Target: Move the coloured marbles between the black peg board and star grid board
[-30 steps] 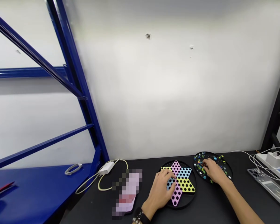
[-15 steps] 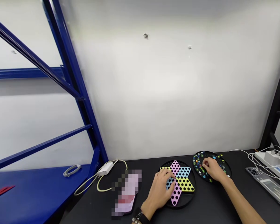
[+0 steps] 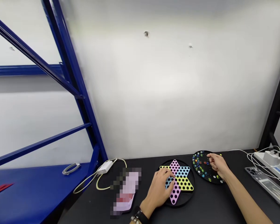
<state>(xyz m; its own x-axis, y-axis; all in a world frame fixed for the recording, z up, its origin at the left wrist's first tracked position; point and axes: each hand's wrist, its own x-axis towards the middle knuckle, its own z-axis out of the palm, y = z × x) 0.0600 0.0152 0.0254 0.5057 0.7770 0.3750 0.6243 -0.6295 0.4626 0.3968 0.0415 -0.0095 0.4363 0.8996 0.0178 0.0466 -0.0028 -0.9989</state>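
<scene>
My left hand [image 3: 156, 188] rests on the near left of a star-shaped board [image 3: 184, 183] with pink, yellow and blue arms full of round holes. The board lies on a round black base [image 3: 185, 203]. A dark watch sits on that wrist. To the right is a round black tray [image 3: 202, 171] with several coloured glass marbles [image 3: 197, 163] around its far and left edge. My right hand [image 3: 218, 165] is over the tray's right side, fingers drawn together. The picture does not show whether they hold a marble.
A blurred, pixelated object [image 3: 127, 189] lies left of the board, beside a white charger [image 3: 105, 167] and its cable. A power strip [image 3: 268, 160] and a flat grey panel [image 3: 268, 186] are at the right. A blue metal shelf [image 3: 37, 189] stands at the left.
My right hand has moved toward the far right of the tray and its fingers have drawn together. My left hand stays almost in place on the board.
</scene>
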